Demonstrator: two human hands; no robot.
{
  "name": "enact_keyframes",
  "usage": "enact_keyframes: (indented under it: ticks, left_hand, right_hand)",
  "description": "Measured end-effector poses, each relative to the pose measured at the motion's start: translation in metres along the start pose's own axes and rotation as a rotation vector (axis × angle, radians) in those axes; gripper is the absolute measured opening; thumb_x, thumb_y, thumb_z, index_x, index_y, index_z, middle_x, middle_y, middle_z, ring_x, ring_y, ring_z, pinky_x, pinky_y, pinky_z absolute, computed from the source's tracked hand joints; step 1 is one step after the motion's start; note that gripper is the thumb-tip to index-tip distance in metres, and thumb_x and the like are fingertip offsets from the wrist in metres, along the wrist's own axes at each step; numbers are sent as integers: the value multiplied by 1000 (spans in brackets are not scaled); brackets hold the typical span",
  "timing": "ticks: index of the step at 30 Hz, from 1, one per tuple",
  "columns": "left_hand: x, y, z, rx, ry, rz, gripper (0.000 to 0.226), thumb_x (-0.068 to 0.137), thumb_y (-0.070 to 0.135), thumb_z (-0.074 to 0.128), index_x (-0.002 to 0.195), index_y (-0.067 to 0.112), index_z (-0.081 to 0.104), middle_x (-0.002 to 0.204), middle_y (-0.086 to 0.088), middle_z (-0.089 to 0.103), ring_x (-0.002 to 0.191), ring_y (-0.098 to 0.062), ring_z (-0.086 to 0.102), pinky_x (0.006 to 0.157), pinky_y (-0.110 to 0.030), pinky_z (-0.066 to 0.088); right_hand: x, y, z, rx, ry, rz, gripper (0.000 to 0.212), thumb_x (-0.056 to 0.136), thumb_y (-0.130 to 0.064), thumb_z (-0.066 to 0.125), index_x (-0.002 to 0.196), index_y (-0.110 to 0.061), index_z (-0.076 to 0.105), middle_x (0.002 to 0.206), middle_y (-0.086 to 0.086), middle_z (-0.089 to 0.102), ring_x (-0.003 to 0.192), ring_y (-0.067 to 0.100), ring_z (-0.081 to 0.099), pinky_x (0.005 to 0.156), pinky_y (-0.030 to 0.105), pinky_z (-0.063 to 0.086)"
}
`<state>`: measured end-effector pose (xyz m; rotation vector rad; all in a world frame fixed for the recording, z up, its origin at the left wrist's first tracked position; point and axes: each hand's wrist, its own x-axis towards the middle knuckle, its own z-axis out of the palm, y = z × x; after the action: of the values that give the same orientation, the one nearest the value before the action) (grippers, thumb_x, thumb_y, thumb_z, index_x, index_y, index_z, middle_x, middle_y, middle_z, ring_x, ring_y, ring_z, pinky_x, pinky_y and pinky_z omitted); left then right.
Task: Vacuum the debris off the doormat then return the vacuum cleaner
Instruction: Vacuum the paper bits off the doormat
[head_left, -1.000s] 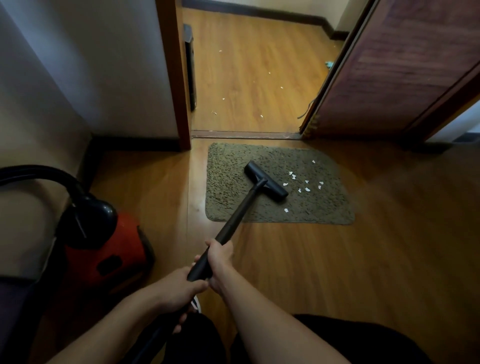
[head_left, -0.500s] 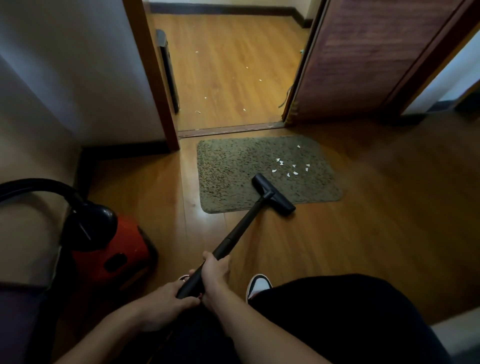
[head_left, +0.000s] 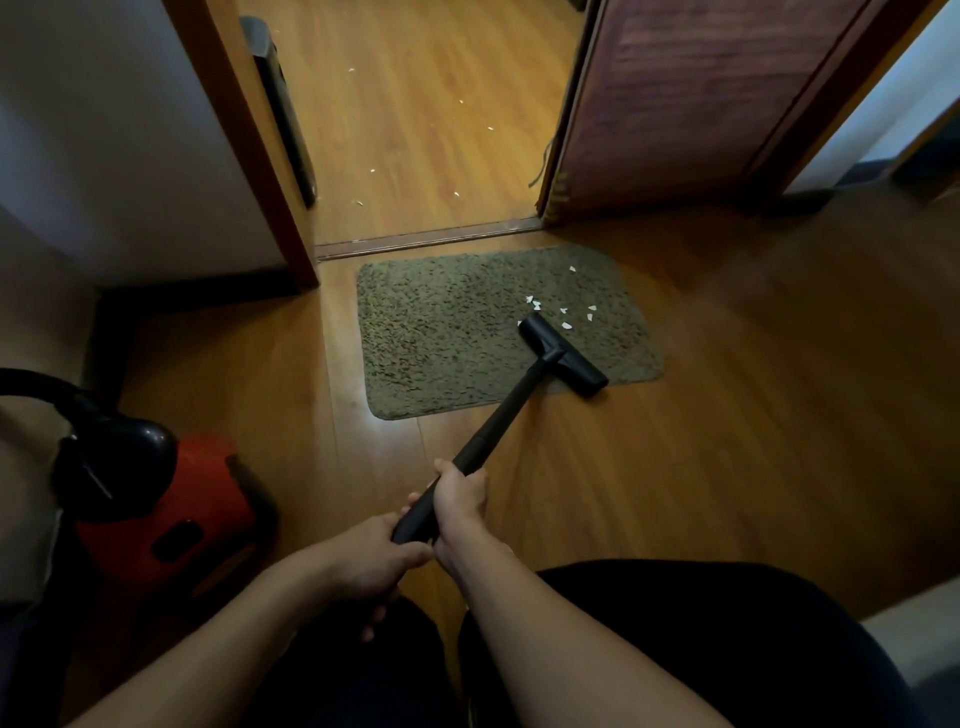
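Observation:
A greenish-brown doormat (head_left: 447, 332) lies on the wood floor before a doorway. Several white paper scraps (head_left: 566, 312) sit on its right half. The black vacuum wand (head_left: 498, 415) runs from my hands up to its floor head (head_left: 563, 354), which rests on the mat's right side just below the scraps. My right hand (head_left: 462, 493) grips the wand higher up. My left hand (head_left: 374, 561) holds it lower down, close behind the right. The red and black vacuum body (head_left: 166, 509) stands on the floor at the left, its hose arching off to the left.
A brown door (head_left: 701, 93) stands open at the upper right, and a door frame (head_left: 249, 145) with a white wall is at the upper left. More white scraps (head_left: 457, 104) lie on the floor beyond the threshold. My dark-clothed legs (head_left: 649, 649) fill the bottom.
The floor head was pulled back to the mat's near edge, then pushed forward and right onto the mat, up against the scraps. Both hands kept their hold on the wand.

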<state>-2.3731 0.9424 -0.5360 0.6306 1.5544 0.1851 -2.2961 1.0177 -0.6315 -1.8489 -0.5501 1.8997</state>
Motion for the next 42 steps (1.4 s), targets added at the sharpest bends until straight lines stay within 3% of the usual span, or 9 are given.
enact_keyframes:
  ticks: [13,16,19,21,28,32,35,39,42]
  left_hand:
    - [9,11,2,-3,28,-17,34,102,28,51,131,20,35,61,-8,52,37,-13,51,38,-28,47]
    - [-3,0,-3,-17,41,-36,30,101,28,52,127,18,39,60,-7,54,37,-13,50,40,-28,47]
    - [-19,-16,-3,-40,86,1,19,100,22,54,117,17,47,45,1,51,35,-11,46,37,-25,42]
    - [-31,-28,-6,-52,115,19,15,100,18,55,113,13,50,46,2,50,37,-11,45,36,-23,39]
    - [-51,-73,-28,-105,129,-36,23,97,27,61,115,18,51,65,-8,58,56,-24,52,45,-28,44]
    - [-48,-79,-32,-132,123,-51,28,98,26,58,122,18,46,68,-11,56,51,-22,52,45,-27,45]
    - [-42,-67,-32,-105,130,-36,23,99,26,56,119,20,45,63,-9,54,43,-18,50,42,-26,45]
    - [-33,-37,-30,-71,135,-43,26,102,29,51,125,22,40,61,-7,53,38,-14,50,41,-25,45]
    - [-25,-16,-32,-50,132,-49,30,102,29,50,128,20,38,69,-10,53,41,-13,51,40,-25,45]
  right_hand:
    - [2,-13,-6,47,-27,20,47,103,-19,56,143,-25,32,116,22,67,54,21,67,50,31,57]
    - [-9,-4,2,5,-47,32,36,102,-19,55,131,-24,33,117,22,67,52,20,67,53,33,61]
    - [-20,9,15,-49,-57,26,36,101,-19,56,132,-20,37,120,20,66,49,18,69,58,37,64]
    - [-30,18,23,-72,-77,20,37,102,-19,57,133,-19,37,121,18,64,48,18,69,60,37,65]
    - [-58,41,53,-186,-121,36,42,100,-23,60,134,-18,37,119,12,65,79,28,77,78,43,66]
    - [-57,40,56,-179,-141,34,38,102,-19,57,134,-16,36,123,14,62,52,17,70,55,28,62]
    - [-50,33,59,-159,-129,46,35,101,-19,57,130,-18,37,118,13,60,55,22,71,64,40,66]
    - [-33,13,55,-149,-98,9,31,101,-17,56,125,-18,36,119,16,63,42,16,66,46,30,58]
    - [-20,-2,51,-156,-91,-2,41,101,-18,56,137,-18,36,120,17,65,47,17,67,55,33,62]
